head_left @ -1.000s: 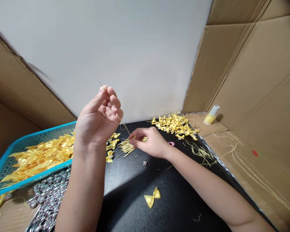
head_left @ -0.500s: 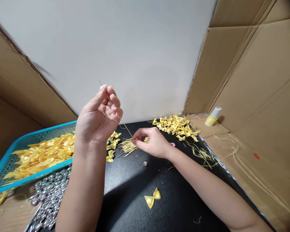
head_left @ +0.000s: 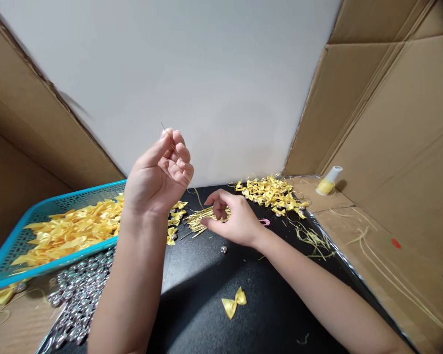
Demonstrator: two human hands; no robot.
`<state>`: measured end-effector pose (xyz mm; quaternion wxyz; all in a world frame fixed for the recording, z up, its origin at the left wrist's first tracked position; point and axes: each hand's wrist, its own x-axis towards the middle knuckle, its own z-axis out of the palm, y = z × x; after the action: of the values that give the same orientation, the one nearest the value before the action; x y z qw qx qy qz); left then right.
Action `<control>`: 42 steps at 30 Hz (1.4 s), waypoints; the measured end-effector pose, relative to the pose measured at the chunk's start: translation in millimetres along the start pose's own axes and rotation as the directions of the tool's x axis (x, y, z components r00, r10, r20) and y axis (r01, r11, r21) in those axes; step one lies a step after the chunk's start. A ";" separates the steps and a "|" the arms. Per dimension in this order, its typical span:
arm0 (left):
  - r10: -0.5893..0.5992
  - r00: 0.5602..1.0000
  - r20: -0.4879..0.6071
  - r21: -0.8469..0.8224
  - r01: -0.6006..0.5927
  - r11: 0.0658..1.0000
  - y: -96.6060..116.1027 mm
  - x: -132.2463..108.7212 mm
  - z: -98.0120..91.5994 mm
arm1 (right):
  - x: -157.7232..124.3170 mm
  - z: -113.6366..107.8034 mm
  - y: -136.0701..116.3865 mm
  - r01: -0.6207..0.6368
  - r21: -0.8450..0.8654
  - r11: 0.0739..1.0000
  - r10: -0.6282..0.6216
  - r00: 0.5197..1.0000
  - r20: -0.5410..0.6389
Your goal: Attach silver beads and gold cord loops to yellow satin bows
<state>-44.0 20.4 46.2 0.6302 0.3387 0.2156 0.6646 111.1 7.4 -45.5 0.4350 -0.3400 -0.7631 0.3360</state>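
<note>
My left hand (head_left: 160, 174) is raised above the black mat (head_left: 199, 305), fingers curled, pinching a thin gold wire (head_left: 166, 132) that sticks up past the fingertips. My right hand (head_left: 232, 220) rests low over a bundle of gold wires (head_left: 199, 220) on the mat, its fingers spread just above the strands. A single yellow ribbon bow (head_left: 234, 303) lies on the mat nearer to me. A small silver bell (head_left: 223, 250) lies just below my right hand.
A blue mesh tray (head_left: 18, 241) holds several yellow bows at left. Silver bells (head_left: 76, 295) are heaped beside it. A pile of bows with bells (head_left: 271, 192) lies at the back right, with a yellow spool (head_left: 328, 182) beyond. Cardboard walls enclose the space.
My right hand's fingers have lifted and spread from pinching the wire bundle. My left hand keeps its raised hold. The view has shifted slightly.
</note>
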 end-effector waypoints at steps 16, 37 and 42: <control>0.020 1.000 0.006 0.026 -0.020 0.999 1.2 -2.3 2.5 | 6.3 -1.6 12.3 0.097 -0.184 0.978 -0.104 0.994 -0.026; 0.029 0.999 0.016 0.055 -0.030 0.998 1.9 -1.9 2.3 | 4.2 1.1 7.7 0.085 -0.224 0.971 -0.069 0.995 0.077; 0.038 0.999 -0.001 0.046 -0.038 0.998 3.9 -2.5 2.0 | 3.2 1.7 8.7 0.098 -0.239 0.966 -0.076 0.992 0.100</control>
<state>-45.3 17.2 49.8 0.6094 0.3565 0.2250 0.6715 110.3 14.3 -51.8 0.3695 -0.3414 -0.8315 0.2356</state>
